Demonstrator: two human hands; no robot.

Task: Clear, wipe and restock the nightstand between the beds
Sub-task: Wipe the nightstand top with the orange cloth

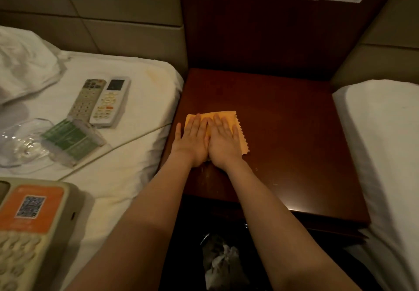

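Nightstand (283,113) of dark red wood fills frame centre between the left bed (145,100) and right bed (374,132). Left hand (192,141) and right hand (224,143) press flat, side by side, on an orange cloth (227,116) left of centre. Their fingers are straight and point toward frame top. The cloth's zigzag edge faces frame right; its long axis is hidden.

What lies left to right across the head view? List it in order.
Clear glass dish → grey rectangular remote control → white rectangular remote control → left hand → right hand → white right-side bed.
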